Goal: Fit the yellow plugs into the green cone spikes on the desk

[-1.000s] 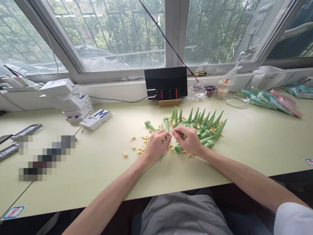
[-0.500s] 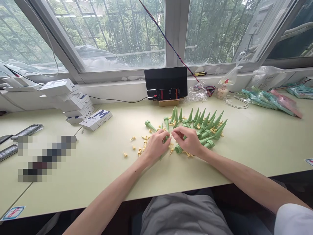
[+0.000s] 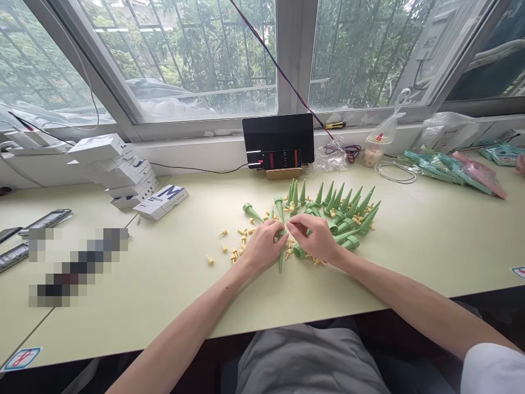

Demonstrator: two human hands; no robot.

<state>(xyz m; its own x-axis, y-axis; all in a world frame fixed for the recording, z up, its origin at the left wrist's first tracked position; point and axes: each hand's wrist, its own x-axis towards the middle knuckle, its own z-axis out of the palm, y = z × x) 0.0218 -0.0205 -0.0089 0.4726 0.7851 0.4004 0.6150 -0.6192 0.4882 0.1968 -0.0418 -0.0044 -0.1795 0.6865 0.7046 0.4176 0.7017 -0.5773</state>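
My left hand (image 3: 266, 241) is closed around a green plastic spike (image 3: 281, 262), whose narrow tip points down toward me. Its fingers hide the wide end. Close beside it, my right hand (image 3: 312, 234) is pinched at the top of that spike; whatever sits between thumb and forefinger is too small to make out. Small yellow pegs (image 3: 210, 260) lie scattered to the left of my left hand and beneath both hands. Behind and right of my right hand stand and lie several green cone-shaped spikes (image 3: 328, 194), with yellow pegs among them. Another green spike (image 3: 251, 211) lies beyond my left hand.
A phone (image 3: 283, 159) leans on a dark tablet (image 3: 279, 131) at the back. White boxes (image 3: 162, 201) are stacked at the left. A bagged cup (image 3: 374, 149) and plastic-wrapped teal and pink items (image 3: 451, 169) lie at the back right.
The spike in my left hand has swung so its tip shows below the hand, pointing toward me. My right hand has barely moved.
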